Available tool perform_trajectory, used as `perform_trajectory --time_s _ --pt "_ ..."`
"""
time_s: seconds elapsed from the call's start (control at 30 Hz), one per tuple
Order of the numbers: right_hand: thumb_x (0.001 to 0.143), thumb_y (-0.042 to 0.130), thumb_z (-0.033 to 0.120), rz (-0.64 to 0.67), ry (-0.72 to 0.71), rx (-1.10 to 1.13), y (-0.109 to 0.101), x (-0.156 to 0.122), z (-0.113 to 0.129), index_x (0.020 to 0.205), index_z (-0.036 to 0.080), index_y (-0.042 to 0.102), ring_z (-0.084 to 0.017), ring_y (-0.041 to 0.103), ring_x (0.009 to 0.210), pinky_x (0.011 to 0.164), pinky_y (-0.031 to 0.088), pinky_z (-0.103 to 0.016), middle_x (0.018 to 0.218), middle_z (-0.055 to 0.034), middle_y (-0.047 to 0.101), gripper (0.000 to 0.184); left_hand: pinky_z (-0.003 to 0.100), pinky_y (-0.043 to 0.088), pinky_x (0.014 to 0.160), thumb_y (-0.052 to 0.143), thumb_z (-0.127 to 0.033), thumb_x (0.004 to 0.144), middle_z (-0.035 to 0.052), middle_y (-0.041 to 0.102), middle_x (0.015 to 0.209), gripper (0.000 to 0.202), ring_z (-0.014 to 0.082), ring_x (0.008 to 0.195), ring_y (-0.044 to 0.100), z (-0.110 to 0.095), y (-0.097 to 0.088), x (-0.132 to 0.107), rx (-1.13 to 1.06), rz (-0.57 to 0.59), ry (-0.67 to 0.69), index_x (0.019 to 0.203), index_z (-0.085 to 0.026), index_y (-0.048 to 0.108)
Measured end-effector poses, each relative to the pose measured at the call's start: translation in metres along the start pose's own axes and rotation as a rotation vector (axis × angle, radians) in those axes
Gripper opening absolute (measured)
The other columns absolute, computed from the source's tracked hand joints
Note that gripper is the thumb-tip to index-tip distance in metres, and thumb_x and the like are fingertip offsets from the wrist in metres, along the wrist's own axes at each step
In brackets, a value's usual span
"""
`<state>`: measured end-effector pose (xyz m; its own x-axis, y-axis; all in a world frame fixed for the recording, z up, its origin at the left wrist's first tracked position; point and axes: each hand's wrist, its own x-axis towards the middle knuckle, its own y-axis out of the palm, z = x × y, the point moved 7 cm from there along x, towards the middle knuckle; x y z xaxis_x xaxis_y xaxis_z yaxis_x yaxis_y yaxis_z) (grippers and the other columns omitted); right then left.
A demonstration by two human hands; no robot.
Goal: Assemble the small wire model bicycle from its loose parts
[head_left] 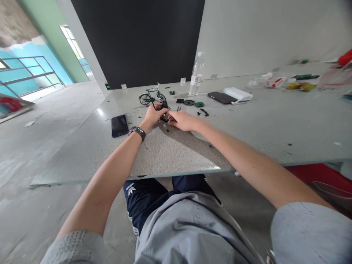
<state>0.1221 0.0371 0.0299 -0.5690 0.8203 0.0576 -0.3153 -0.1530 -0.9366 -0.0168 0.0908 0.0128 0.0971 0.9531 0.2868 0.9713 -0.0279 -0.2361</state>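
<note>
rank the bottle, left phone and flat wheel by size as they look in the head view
1. Bottle
2. Left phone
3. Flat wheel, clearly smallest here, though farther from the camera than the phone.

One bottle (196, 75) stands among two phones, a blue phone (119, 125) well to its left and a dark phone (222, 97) near its right. Left of it is one bike (150, 96) on two wheels; two further wheels, a flat wheel (189, 102) and a held wheel (165, 117), are on its near side, the latter between two hands, left hand (153, 114) and right hand (183, 120). Three sockets show clearly, two left of it, socket (123, 87) and socket (183, 80), and one right, socket (213, 77)
</note>
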Motion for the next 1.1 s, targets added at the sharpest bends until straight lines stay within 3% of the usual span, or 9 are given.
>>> perform_trajectory --time_s 0.1,0.27,0.37,0.7,0.9,1.1 --pt "0.106 0.06 0.031 -0.006 0.003 -0.003 -0.0005 0.0004 -0.0019 0.133 0.021 0.065 -0.028 0.068 0.092 0.076 0.045 -0.037 0.105 -0.0126 0.074 0.03 0.032 0.056 0.065 0.074 -0.021 0.087 0.0025 0.065 0.076 0.021 0.0156 0.069 0.06 -0.0015 0.0012 -0.0003 0.021 -0.001 0.01 0.077 -0.022 0.055" --pt "0.105 0.061 0.031 -0.022 -0.001 0.004 -0.0003 0.0009 -0.0038 0.131 0.021 0.067 -0.028 0.068 0.093 0.078 0.046 -0.037 0.102 -0.0114 0.073 0.028 0.034 0.06 0.084 0.077 -0.022 0.084 0.0057 0.072 0.086 0.015 0.0208 0.092 0.07 -0.0011 -0.0029 0.0032 0.078 -0.052 0.05 0.082 -0.021 0.062" --pt "0.106 0.06 0.03 -0.01 -0.005 0.008 0.0006 0.0005 -0.0028 0.131 0.02 0.067 -0.027 0.068 0.091 0.076 0.045 -0.036 0.104 -0.0122 0.073 0.028 0.034 0.058 0.091 0.077 -0.02 0.084 0.0066 0.074 0.091 0.017 0.021 0.097 0.071 -0.0018 -0.0045 0.0042 0.098 -0.066 0.065 0.08 -0.021 0.061" --pt "0.106 0.061 0.032 -0.019 0.004 0.004 -0.001 -0.0009 -0.0019 0.13 0.02 0.07 -0.027 0.067 0.087 0.078 0.046 -0.037 0.098 -0.0109 0.073 0.029 0.033 0.056 0.086 0.077 -0.02 0.084 0.003 0.068 0.082 0.023 0.0204 0.092 0.068 -0.006 -0.0037 0.0027 0.16 -0.064 0.068 0.074 -0.023 0.056" --pt "0.108 0.058 0.03 0.011 0.005 -0.014 0.0016 0.0012 -0.005 0.13 0.021 0.067 -0.027 0.068 0.089 0.076 0.046 -0.037 0.115 -0.0145 0.075 0.026 0.033 0.057 0.073 0.077 -0.024 0.085 0.0052 0.071 0.089 0.014 0.0204 0.086 0.067 -0.0065 -0.0025 -0.0033 0.142 -0.053 -0.003 0.084 -0.021 0.064" --pt "0.105 0.061 0.028 -0.003 0.011 0.006 -0.0007 0.0013 -0.0071 0.126 0.022 0.07 -0.028 0.07 0.096 0.082 0.048 -0.037 0.117 -0.0137 0.076 0.023 0.039 0.062 0.092 0.079 -0.022 0.082 0.0088 0.077 0.097 0.017 0.0252 0.106 0.073 -0.0078 -0.0012 -0.0049 0.095 -0.042 0.019 0.097 -0.021 0.071"
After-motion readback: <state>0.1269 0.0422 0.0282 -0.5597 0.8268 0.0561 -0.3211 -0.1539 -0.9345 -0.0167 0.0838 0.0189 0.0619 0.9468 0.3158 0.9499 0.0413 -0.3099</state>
